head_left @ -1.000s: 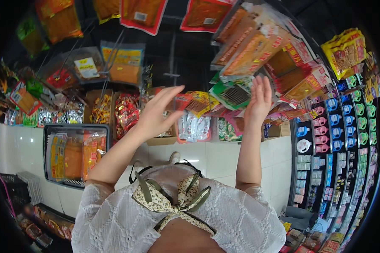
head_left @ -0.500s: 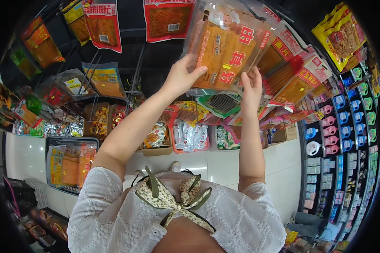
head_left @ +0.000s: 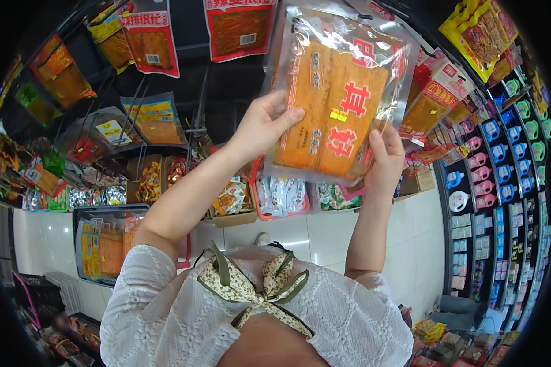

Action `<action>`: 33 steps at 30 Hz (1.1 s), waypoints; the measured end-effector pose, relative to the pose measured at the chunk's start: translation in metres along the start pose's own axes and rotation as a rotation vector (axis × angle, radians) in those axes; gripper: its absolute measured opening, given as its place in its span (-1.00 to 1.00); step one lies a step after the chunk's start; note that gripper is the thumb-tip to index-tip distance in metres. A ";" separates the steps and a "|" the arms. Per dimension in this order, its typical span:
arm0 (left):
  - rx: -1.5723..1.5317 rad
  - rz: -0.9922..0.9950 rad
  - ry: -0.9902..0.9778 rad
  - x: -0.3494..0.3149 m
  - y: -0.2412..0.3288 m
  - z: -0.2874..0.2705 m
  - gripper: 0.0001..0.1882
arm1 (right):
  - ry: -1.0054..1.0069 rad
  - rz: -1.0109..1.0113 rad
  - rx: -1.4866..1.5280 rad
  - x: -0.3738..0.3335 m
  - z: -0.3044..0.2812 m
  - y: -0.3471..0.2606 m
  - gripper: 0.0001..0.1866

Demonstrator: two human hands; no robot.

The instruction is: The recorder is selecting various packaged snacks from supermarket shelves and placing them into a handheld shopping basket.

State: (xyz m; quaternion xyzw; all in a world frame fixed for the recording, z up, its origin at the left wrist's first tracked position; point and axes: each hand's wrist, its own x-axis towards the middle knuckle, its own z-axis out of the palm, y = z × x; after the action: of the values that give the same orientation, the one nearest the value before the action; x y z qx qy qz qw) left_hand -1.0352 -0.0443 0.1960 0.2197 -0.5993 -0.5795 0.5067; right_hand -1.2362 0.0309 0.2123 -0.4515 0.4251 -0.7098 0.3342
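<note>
Between my two hands is a large clear snack packet (head_left: 327,131) with flat orange-brown strips inside, red lettering and a small yellow price sticker. My left hand (head_left: 268,122) pinches its left edge, thumb on the front. On its lower right edge my right hand (head_left: 386,150) is closed, the thumb in front and the other fingers partly hidden behind. The packet is tilted, its front toward me, and it covers part of the hanging packets behind. Red-topped snack packets (head_left: 438,101) hang just right of it.
More snack packets (head_left: 153,116) hang from rack hooks at the left. Below stand a pink basket (head_left: 281,214) of silvery packets and open cartons (head_left: 236,218). A dark crate (head_left: 82,211) with packets sits lower left. Bottles (head_left: 490,153) fill the right-hand shelves.
The held packet has come down and nearer to me, away from the hanging packets. My right hand has moved lower and to the right with it.
</note>
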 end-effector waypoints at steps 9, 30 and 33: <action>0.088 0.007 -0.020 -0.021 0.078 -0.009 -0.75 | 0.053 -0.194 0.181 -0.033 0.042 -0.016 -0.73; 0.006 -0.238 0.482 -0.264 0.059 -0.204 -0.61 | -0.599 0.423 0.019 -0.164 0.209 0.089 -0.82; 0.021 -0.275 0.582 -0.305 0.069 -0.232 -0.61 | -0.737 0.449 -0.025 -0.179 0.243 0.109 -0.80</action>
State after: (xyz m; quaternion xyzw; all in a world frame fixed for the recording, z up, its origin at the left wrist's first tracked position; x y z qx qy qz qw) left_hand -0.6938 0.1220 0.1087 0.4604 -0.3997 -0.5491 0.5716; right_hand -0.9355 0.0660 0.1054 -0.5750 0.3737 -0.4056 0.6043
